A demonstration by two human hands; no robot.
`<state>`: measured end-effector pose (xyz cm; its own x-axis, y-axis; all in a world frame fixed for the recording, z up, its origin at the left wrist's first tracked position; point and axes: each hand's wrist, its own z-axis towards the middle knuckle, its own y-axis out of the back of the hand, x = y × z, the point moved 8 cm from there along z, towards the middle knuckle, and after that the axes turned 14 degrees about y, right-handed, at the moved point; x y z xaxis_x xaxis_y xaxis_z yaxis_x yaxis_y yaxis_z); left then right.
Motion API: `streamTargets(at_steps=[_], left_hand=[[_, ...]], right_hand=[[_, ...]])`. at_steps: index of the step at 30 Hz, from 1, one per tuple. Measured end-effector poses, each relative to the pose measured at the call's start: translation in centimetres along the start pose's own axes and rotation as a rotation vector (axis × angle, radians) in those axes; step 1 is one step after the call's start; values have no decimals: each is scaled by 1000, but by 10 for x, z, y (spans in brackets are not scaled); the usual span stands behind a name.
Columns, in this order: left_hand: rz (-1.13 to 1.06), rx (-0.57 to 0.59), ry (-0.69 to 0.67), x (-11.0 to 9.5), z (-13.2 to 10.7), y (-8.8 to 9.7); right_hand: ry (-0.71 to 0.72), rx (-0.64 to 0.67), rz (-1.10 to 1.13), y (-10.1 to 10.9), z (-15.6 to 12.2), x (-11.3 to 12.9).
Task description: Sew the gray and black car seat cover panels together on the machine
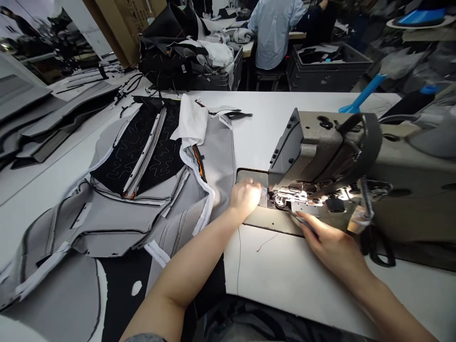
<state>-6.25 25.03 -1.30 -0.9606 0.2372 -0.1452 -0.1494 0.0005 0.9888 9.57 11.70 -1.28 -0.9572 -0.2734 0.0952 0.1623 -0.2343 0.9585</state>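
I see the white bench (320, 285) stretching well beyond my left hand (245, 197) to dark plastic crates (329, 71) heaped with cloth. Past them a person in a pale blue shirt (272, 33) sits, back turned. Far up-left of the hand, a cardboard sheet (121, 28) leans.

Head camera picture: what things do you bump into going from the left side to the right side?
You meet stacked grey panels → black-and-grey quilted cover → left hand → right hand. The sewing machine overlaps the right hand, so it is left out.
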Motion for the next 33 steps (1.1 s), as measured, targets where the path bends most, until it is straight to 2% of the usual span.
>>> streamTargets(at_steps=[3, 5, 8, 18, 29, 33], left_hand=[[9, -21, 19, 4, 1, 3], [12, -30, 30, 7, 1, 4], [11, -40, 38, 8, 2, 5], [-26, -57, 31, 8, 4, 6], [-45, -66, 25, 8, 4, 7], [-40, -59, 35, 11, 4, 8]], right_hand=[[-259, 69, 18, -5, -27, -43], [-308, 95, -19, -5, -34, -59], [-314, 118, -58, -7, -31, -66], [-303, -23, -3, -10, -8, -30], [-269, 28, 2, -24, 10, -4], [-280, -1, 53, -21, 5, -12]])
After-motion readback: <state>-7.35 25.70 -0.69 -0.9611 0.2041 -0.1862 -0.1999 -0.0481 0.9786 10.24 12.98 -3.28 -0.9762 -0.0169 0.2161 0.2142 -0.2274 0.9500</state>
